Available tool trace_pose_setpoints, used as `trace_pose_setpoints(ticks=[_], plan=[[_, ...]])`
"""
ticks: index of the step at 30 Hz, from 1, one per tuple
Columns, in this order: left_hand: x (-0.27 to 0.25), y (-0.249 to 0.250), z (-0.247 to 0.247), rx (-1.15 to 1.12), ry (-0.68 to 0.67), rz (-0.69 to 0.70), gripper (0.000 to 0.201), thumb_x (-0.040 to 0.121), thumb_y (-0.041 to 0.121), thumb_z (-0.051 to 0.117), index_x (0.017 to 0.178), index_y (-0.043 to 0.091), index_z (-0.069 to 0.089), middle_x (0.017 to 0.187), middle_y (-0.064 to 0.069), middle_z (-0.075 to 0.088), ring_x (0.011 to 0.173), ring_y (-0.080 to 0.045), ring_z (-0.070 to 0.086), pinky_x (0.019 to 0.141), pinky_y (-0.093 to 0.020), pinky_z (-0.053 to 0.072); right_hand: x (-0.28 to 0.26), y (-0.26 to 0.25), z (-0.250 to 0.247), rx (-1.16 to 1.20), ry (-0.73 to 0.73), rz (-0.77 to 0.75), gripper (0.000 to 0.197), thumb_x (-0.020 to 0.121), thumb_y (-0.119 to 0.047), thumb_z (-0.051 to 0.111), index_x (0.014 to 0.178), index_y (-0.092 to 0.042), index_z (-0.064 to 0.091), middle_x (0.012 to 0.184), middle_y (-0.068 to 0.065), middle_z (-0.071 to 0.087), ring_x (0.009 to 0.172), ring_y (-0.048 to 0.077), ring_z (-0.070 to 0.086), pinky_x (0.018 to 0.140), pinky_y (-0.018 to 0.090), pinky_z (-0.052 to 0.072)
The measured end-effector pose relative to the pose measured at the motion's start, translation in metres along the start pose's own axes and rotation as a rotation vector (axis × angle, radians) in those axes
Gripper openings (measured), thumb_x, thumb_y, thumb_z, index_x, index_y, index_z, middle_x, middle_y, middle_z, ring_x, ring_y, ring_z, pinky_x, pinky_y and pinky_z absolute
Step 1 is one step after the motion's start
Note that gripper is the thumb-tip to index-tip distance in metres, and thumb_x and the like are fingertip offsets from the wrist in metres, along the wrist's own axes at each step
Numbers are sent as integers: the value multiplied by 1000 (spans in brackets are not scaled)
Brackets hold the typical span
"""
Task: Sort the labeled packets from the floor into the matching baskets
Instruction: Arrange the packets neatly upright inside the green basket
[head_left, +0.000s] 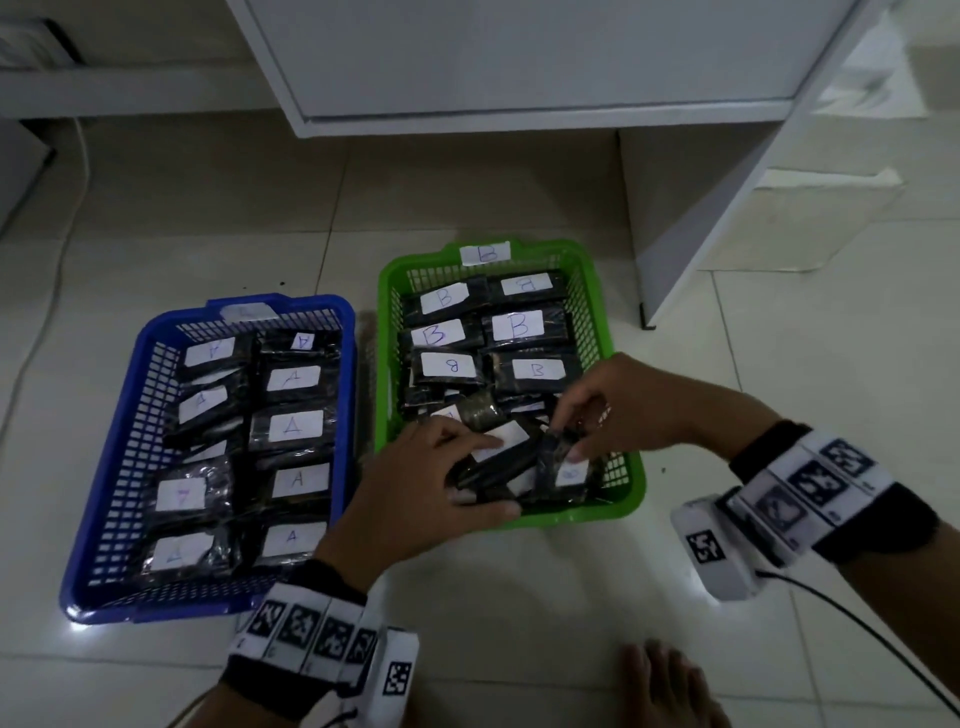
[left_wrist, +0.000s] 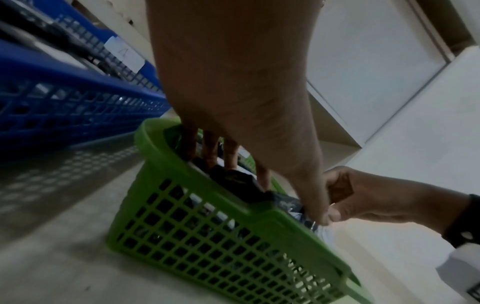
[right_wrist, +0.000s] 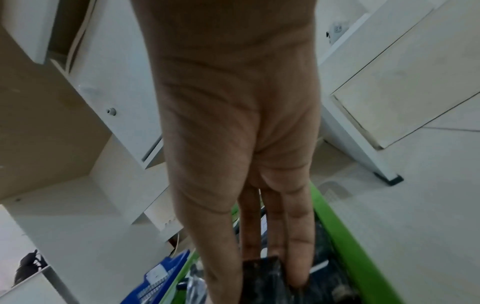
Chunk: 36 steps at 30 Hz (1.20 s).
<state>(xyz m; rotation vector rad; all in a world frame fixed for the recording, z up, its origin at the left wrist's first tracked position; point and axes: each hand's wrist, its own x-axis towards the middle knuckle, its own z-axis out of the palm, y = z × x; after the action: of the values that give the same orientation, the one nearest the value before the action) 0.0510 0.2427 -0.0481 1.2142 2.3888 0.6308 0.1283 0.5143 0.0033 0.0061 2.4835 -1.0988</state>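
Observation:
The green basket (head_left: 387, 338), tagged B, holds several black packets with white B labels. The blue basket (head_left: 111, 441) to its left is filled with A-labelled packets. Both hands work at the green basket's near end. My left hand (head_left: 483, 475) grips a flat black packet (head_left: 506, 467), fingers on top, thumb by the near rim. My right hand (head_left: 569, 439) pinches an upright black packet (head_left: 553, 460) beside it. In the left wrist view, my left hand (left_wrist: 293, 201) reaches over the green basket (left_wrist: 207, 236). In the right wrist view, my right hand (right_wrist: 259, 288) holds the dark packet (right_wrist: 262, 271).
Both baskets stand on a pale tiled floor. A white cabinet overhangs at the back, with its leg (head_left: 647, 312) right of the green basket. A cable (head_left: 67, 260) runs along the floor at the left. A bare foot (head_left: 670, 686) rests at the bottom edge.

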Motion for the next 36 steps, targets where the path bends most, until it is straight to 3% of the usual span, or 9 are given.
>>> trace_pose_setpoints(ticks=[6,13,17,20,25,27,29,32,36], plan=[[-3,-5,14,-77,148,-5,30,95,55,58,122,44,62,118,18,52,110,-7,48,93,-32,44,-3,5,-14,109,49,28,24,75,-20,81,97,-22,73,89,-13,70,78,-2,63,65,7,46],[-5,-7,10,-398,412,-101,21,101,25,58,120,23,67,121,4,61,117,-10,58,101,-29,48,-4,5,-23,524,275,28,18,82,-13,73,100,-15,71,98,1,73,90,17,70,76,28,59],[-6,-3,1,-359,537,-108,27,95,23,64,121,29,69,125,11,62,118,-16,58,102,-33,48,8,4,-17,890,440,67,18,87,-10,68,104,-12,69,104,10,72,97,24,70,81,33,58],[5,-1,-11,-257,608,-48,31,90,24,67,121,28,70,129,12,60,116,-13,56,100,-24,46,23,3,-12,1032,537,145,27,88,-10,66,113,-3,64,110,17,68,99,26,70,78,30,59],[23,-20,-13,16,283,-67,44,85,27,77,128,25,66,143,5,46,130,-12,38,112,-34,37,42,12,4,499,577,277,18,79,-22,78,95,-17,71,91,-3,72,80,12,70,64,13,54],[20,-15,-14,96,346,-49,47,84,27,77,129,22,64,140,1,48,130,-19,38,110,-30,32,39,14,3,168,590,270,19,76,-28,80,94,-23,73,88,-14,69,77,-1,62,61,-2,42],[21,0,-10,186,423,112,34,86,24,74,120,22,70,126,2,59,117,-20,46,99,-30,39,34,15,-2,15,600,228,20,78,-26,78,97,-22,73,89,-14,64,76,-5,55,59,-3,36],[33,20,11,298,133,355,33,91,34,65,124,34,67,122,13,64,107,-15,50,87,-36,47,28,21,-14,79,617,226,16,80,-24,76,95,-20,72,85,-15,62,74,-9,55,59,-3,36],[50,25,37,345,-95,356,52,90,52,59,141,42,51,144,14,52,116,-18,48,94,-39,45,29,27,-15,304,582,251,20,81,-21,76,99,-15,70,90,-4,68,72,3,62,57,13,47]])
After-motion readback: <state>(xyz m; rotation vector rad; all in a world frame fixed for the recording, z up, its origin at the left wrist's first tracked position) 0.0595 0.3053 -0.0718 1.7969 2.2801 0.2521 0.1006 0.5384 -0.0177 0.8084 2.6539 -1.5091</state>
